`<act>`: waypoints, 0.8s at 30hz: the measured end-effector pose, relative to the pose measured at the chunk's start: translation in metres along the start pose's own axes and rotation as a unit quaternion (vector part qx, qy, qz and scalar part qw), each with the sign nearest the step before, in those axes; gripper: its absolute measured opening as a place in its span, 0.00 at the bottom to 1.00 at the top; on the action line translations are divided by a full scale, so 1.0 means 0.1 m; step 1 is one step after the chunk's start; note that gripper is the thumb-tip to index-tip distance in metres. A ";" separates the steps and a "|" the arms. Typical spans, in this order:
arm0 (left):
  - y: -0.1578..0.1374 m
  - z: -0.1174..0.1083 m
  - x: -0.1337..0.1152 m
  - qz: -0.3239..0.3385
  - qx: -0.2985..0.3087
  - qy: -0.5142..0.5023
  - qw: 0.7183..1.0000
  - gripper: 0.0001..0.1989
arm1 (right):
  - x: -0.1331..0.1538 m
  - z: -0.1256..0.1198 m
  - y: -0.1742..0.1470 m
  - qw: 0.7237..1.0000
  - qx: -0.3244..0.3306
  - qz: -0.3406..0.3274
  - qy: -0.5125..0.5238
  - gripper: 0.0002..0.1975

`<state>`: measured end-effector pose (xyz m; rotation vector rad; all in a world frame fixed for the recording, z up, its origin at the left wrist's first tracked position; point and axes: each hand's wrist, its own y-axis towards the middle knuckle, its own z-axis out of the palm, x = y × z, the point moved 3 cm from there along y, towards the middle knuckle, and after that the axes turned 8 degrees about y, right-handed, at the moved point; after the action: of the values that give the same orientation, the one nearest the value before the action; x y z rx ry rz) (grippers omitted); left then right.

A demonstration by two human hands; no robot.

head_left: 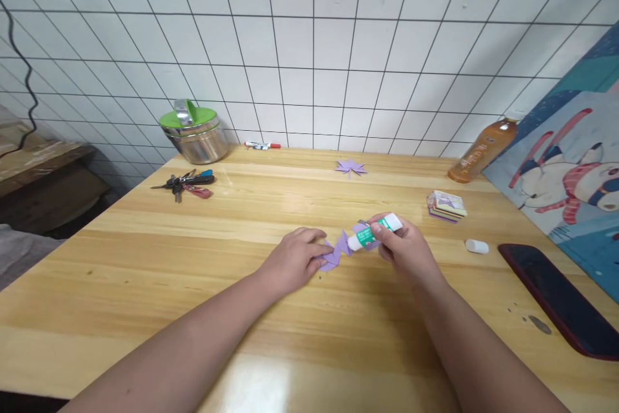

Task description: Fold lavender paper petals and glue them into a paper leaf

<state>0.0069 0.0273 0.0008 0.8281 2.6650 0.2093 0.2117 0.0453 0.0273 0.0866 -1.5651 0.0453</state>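
Note:
My right hand (401, 242) is closed around a glue stick (366, 237) with a white and green barrel. Its uncapped end points down and left onto folded purple paper (343, 243). My left hand (296, 259) rests on the table with its fingers bent, thumb and forefinger on the left part of that paper. The paper lies in angular folded pieces between both hands; its right part is partly hidden behind the glue stick and my right fingers. The white glue cap (477, 246) lies off to the right of my right hand.
Toward the wall lie a purple paper leaf shape (351, 167) and a marker (262, 145). Keys (186, 182) and a green-lidded steel pot (200, 136) stand left. On the right are a paper stack (446, 205), a bottle (483, 150), a phone (561, 297) and a picture panel (570, 168).

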 end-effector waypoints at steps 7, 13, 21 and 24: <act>-0.01 0.02 0.03 -0.011 0.018 -0.019 1.000 0.15 | 0.00 0.25 -0.14 0.941 0.013 -0.147 -0.305 0.13; -0.01 0.04 0.04 -0.049 0.067 -0.013 0.996 0.15 | -0.05 0.34 -0.13 0.911 0.010 -0.176 -0.374 0.13; -0.01 -0.01 -0.05 -0.018 0.072 0.026 0.997 0.16 | -0.09 0.38 -0.14 0.875 0.035 -0.191 -0.444 0.14; -0.01 0.02 -0.06 0.000 0.074 0.045 0.996 0.13 | -0.11 0.40 -0.13 0.863 0.037 -0.201 -0.462 0.14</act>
<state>0.0115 0.0236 0.0001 0.8820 2.7922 0.0516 0.1731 0.0295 0.0160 0.5633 -2.4754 -0.3116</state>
